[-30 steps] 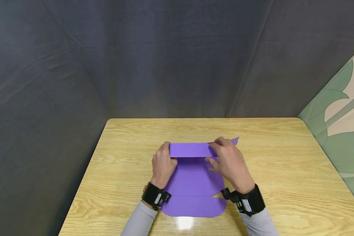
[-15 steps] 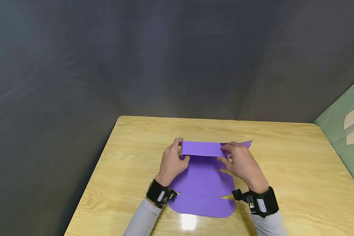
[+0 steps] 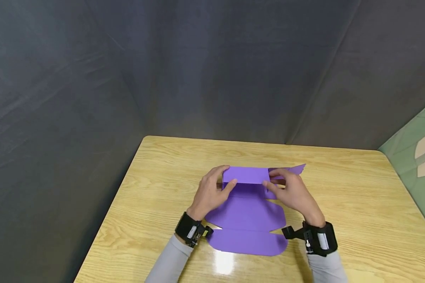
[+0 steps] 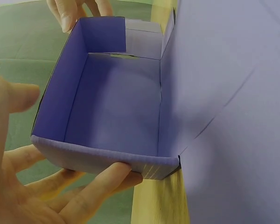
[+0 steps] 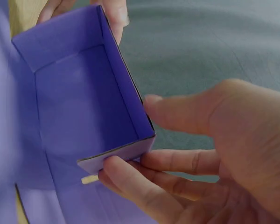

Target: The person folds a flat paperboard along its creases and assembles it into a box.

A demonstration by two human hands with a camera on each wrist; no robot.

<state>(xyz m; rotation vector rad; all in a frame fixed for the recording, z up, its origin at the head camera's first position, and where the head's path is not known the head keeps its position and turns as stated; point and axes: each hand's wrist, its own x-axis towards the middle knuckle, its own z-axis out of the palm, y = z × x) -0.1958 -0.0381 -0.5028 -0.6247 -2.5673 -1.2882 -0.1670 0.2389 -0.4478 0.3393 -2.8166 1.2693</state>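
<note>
A purple cardboard box (image 3: pixel 246 175) is partly folded up on its edge, its hollow toward me. Its lid panel (image 3: pixel 246 216) lies toward me on the table. My left hand (image 3: pixel 209 192) spans the box's left end. In the left wrist view its fingers (image 4: pixel 95 186) lie fairly straight along the outside of the end wall, the thumb apart. My right hand (image 3: pixel 295 193) holds the right corner, thumb on the long wall and fingers against a turned-in tab (image 5: pixel 126 151). Beyond the right hand, a side flap (image 3: pixel 298 169) sticks out unfolded.
Everything lies on a wood-grain table (image 3: pixel 163 177). A dark grey curtain (image 3: pixel 212 78) hangs behind its far edge, and a green leaf-patterned cloth (image 3: pixel 414 165) is at the right.
My left thumb has risen from below the long wall onto its lower edge. My right fingers have slid off the long wall to the right end. The head view has shifted.
</note>
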